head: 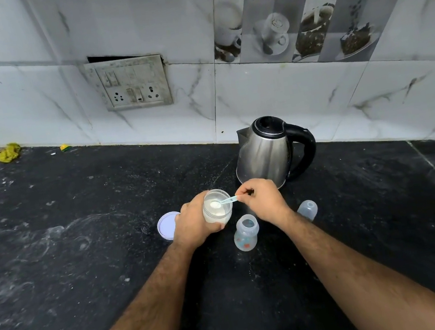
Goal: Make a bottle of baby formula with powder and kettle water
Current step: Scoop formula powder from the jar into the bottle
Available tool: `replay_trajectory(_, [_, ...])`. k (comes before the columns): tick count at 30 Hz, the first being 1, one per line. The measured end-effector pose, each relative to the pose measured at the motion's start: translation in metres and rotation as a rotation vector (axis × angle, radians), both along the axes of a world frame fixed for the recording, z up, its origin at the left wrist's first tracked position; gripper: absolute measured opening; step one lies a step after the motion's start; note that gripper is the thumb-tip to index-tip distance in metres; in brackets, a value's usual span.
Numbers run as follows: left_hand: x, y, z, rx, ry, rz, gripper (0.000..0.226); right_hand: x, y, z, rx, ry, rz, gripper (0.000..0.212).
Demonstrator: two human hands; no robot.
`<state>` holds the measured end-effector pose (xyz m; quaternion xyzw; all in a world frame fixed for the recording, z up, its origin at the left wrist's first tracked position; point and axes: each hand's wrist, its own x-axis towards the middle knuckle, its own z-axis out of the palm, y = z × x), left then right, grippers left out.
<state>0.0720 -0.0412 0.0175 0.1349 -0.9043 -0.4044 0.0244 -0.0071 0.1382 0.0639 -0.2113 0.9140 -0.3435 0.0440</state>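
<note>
The black speckled stone counter [80, 243] is dusted with pale smears, hard and slick. Nearest the person stands the open baby bottle [246, 233], translucent plastic, narrow-mouthed and waisted, with its cap [308, 209] just to the right. Behind it the left hand [195, 224] wraps around a clear round powder jar [216, 207], while the right hand [263, 200] pinches the thin handle of a small plastic scoop [223, 201] heaped with white powder above the jar's mouth. The carry to the bottle is the risk: the fine powder could slide off a tilted scoop or miss the small neck. The jar's lid [166, 225] lies flat to the left. Farther back sits the brushed-steel kettle [268, 151], black-handled, near marbled wall tiles.
</note>
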Motion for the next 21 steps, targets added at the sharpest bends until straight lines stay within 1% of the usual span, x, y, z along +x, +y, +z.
replay_trajectory(3, [0.0, -0.001, 0.0, -0.006, 0.005, 0.003, 0.082, 0.002, 0.0, -0.003, 0.033, 0.04, 0.026, 0.008])
replay_trajectory(6, [0.0, 0.001, 0.002, -0.012, -0.001, 0.004, 0.082, 0.004, 0.0, -0.005, 0.037, -0.009, -0.004, 0.011])
replay_trajectory(14, [-0.002, 0.0, -0.002, 0.033, -0.011, 0.034, 0.082, 0.005, 0.003, -0.002, -0.198, -0.187, -0.139, 0.014])
replay_trajectory(17, [-0.003, -0.003, -0.008, 0.09, -0.014, 0.063, 0.083, 0.01, 0.009, 0.001, -0.3, -0.238, -0.171, 0.015])
replay_trajectory(21, [0.0, -0.003, -0.014, 0.189, 0.043, 0.104, 0.085, 0.019, 0.02, 0.008, -0.389, -0.272, -0.202, 0.014])
